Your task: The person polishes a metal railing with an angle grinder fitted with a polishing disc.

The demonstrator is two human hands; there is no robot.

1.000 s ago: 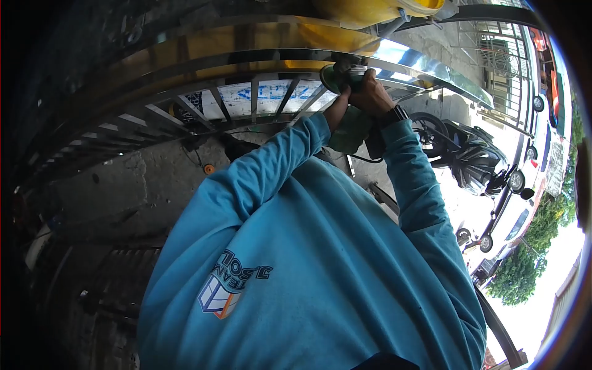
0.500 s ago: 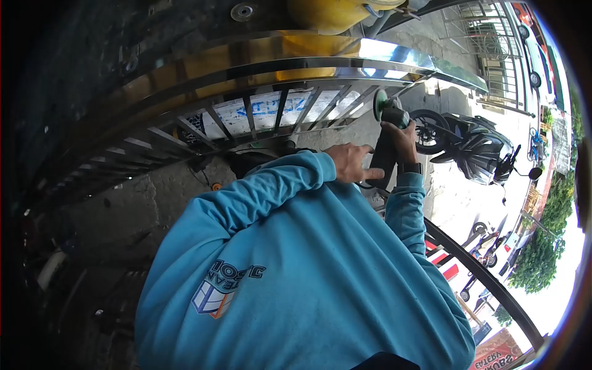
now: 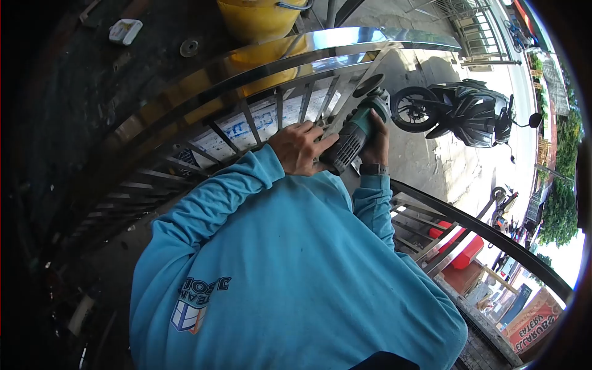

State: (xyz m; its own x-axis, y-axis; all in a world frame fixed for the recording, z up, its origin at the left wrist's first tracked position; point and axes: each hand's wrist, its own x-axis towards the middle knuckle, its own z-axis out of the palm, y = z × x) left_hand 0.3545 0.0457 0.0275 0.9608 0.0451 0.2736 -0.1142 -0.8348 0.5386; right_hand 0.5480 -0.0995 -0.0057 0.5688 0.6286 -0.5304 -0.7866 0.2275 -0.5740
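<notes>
An angle grinder point(image 3: 351, 140) with a green and black body is held in front of my chest, its round disc point(image 3: 368, 86) at the far end beside the metal railing point(image 3: 250, 120). My right hand point(image 3: 377, 147) wraps around the body close to the gear head. At the vented rear end is my left hand point(image 3: 298, 148), its fingers mostly curled, with the index finger and thumb against the housing. Both arms are in blue sleeves, and a dark band circles my right wrist.
A polished metal rail point(image 3: 327, 49) curves across the front, with a yellow bucket point(image 3: 259, 20) beyond it. A loose disc point(image 3: 189, 48) and a small white container point(image 3: 125, 31) lie on the dark surface at upper left. A black motorcycle point(image 3: 472, 114) stands to the right.
The grinder and both hands have shifted left in view, and the grinder has tilted with its vented body now showing. My left fingers have gone from spread to curled against its rear.
</notes>
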